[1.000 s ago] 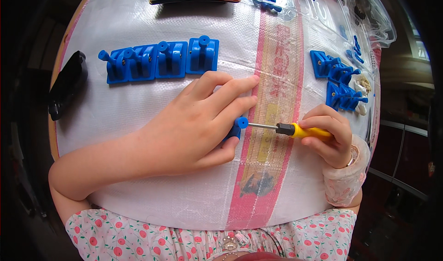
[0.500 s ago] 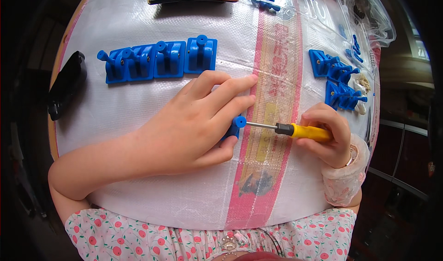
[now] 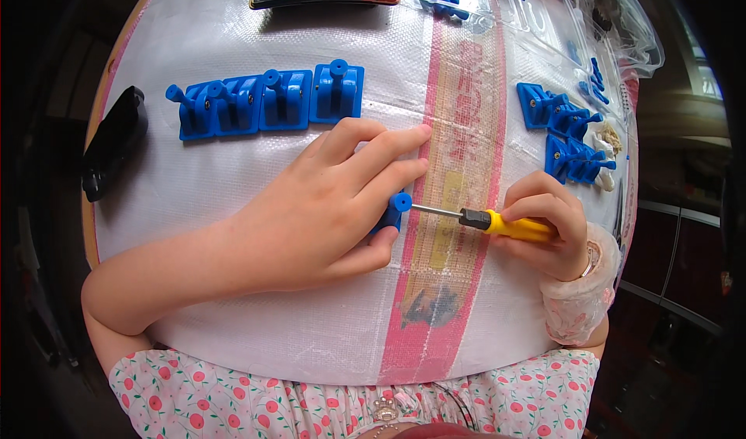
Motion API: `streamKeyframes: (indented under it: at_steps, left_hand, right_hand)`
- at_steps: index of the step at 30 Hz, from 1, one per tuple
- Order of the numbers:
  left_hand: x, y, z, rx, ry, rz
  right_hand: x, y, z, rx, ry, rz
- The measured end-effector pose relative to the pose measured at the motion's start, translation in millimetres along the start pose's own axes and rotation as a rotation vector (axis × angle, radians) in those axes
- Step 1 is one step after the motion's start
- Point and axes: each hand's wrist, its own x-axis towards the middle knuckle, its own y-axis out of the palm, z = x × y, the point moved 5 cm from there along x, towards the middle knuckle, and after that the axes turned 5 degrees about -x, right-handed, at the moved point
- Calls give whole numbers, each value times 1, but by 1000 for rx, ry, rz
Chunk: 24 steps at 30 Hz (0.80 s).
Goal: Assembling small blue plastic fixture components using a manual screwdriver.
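My left hand (image 3: 334,206) lies over a small blue plastic part with a round-ended peg (image 3: 400,203) and grips it against the table; its base is mostly hidden under the palm and fingers. In my right hand (image 3: 548,225) is a screwdriver (image 3: 517,226) with a yellow and black handle, fingers wrapped round it. Its metal shaft points left, level with the table, and the tip meets the side of the blue part just beside the peg. Whether the tip sits in a screw is hidden.
Several like blue plastic pieces (image 3: 285,101) stand in a row beyond my left hand. More blue pieces (image 3: 563,120) are grouped at the right. A black tray (image 3: 120,144) lies at the far left. At the back are a black-and-red tray (image 3: 326,2) and clear plastic containers (image 3: 497,19) with small blue parts.
The screwdriver's handle has turned slightly, its shaft tilting a little more down to the right. My left hand keeps its hold on the blue part.
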Motion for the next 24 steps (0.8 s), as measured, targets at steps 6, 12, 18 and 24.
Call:
streamKeyframes:
  at_steps: [6,12,18,24]
  left_hand:
    - [0,0,0,-4,11,-9]
    - [0,1,0,-3,18,-8]
    - [0,1,-1,10,21,-12]
    - [0,1,-2,14,31,-17]
  right_hand:
    - [-1,-4,-3,29,4,41]
    - [0,-2,1,3,0,-16]
    - [-2,-1,-3,-14,-12,-51]
    - [-4,-3,-5,7,56,-5]
